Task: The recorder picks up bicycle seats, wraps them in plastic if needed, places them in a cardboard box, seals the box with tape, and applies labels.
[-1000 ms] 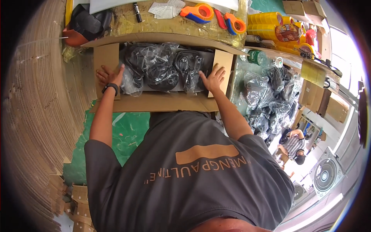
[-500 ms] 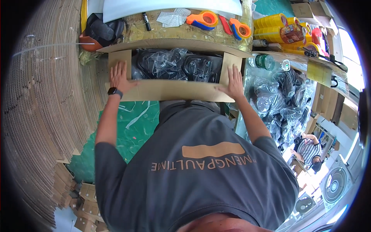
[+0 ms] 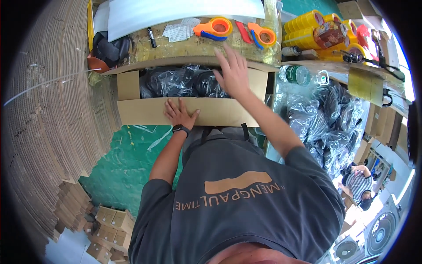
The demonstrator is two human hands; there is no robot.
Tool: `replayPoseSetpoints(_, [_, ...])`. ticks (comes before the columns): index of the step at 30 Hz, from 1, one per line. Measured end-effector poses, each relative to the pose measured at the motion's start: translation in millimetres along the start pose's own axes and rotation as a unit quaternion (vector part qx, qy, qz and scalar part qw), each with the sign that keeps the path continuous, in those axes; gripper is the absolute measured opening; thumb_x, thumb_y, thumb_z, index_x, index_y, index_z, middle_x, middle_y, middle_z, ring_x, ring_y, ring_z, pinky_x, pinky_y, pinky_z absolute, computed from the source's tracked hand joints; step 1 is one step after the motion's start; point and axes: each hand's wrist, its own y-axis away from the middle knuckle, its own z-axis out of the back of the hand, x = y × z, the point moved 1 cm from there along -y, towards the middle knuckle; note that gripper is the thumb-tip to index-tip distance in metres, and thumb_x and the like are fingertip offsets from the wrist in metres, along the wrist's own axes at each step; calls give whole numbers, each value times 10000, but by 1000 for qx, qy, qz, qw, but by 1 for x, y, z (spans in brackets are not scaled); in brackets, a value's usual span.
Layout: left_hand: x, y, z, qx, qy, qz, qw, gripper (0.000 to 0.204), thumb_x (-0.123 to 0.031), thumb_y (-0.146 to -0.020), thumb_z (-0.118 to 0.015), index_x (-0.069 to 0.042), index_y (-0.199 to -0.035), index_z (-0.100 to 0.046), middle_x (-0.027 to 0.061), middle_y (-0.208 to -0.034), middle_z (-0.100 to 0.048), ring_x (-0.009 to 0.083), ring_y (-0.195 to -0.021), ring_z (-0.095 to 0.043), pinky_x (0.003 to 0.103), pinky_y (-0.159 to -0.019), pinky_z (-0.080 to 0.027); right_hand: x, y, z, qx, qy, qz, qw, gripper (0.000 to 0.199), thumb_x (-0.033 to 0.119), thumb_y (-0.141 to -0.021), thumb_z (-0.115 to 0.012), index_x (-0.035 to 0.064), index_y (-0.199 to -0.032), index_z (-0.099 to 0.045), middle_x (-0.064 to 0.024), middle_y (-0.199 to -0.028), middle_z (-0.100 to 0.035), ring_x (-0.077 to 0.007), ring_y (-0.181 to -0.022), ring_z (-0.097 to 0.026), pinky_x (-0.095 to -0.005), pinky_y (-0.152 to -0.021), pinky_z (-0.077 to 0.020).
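Observation:
In front of me is an open cardboard box (image 3: 145, 112), its flaps spread. Black items in clear plastic bags (image 3: 173, 82) fill it. My left hand (image 3: 179, 113) lies spread on the near flap, a dark watch on that wrist. Above the right part of the box my right hand (image 3: 234, 72) is raised with fingers apart, slightly blurred and holding nothing. It reaches toward the bench, where an orange-and-blue tape dispenser (image 3: 214, 28) lies beyond the fingertips. A second tape dispenser (image 3: 263, 35) and a red tool-like piece (image 3: 243, 32) lie to its right.
Flattened cardboard (image 3: 57, 105) is stacked high at my left. A black marker (image 3: 151, 38) and paper slips (image 3: 180, 31) lie on the bench. Yellow tape rolls (image 3: 303, 37), a plastic bottle (image 3: 294, 75) and bagged black items (image 3: 325, 119) are at right. Another person (image 3: 358, 182) is farther off.
My right hand has left the right flap and lifted toward the bench. My left hand has moved right, from the left flap to the near one, which now leans outward more.

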Motion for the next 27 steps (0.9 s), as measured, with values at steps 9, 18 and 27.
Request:
replayPoseSetpoints(9, [-12,6,25,100,-36,19,994,1215,-792,-838,-672,-182,-1732,-118,332,-1746,18,514,-1619,21,710,-1235,-182,9,87,-74,257,23,-11,966,662,342,-889,-758,88,-1459,-536,-157,-1505,-559,-376,-1406,-513,-544,-1158,-401])
replayPoseSetpoints(18, [0,-88,112,16,-67,-151,986,823,-494,-828,-829,-91,-1491,-553,188,-1380,-641,392,-1291,-579,532,-1009,-492,-35,163,-118,208,-1,-18,978,861,655,-990,-543,94,-1627,-397,-140,-1719,-319,-387,-1607,-231,-546,-1320,-146])
replayPoseSetpoints(27, [20,-193,111,131,-175,-336,916,1653,-822,-479,-883,-78,-1716,-78,315,-1738,-100,463,-1628,-68,617,-1305,-44,-26,139,-121,59,-66,-7,996,385,368,-930,-701,86,-1189,-660,-140,-1404,-616,-356,-1345,-553,-525,-1134,-429])
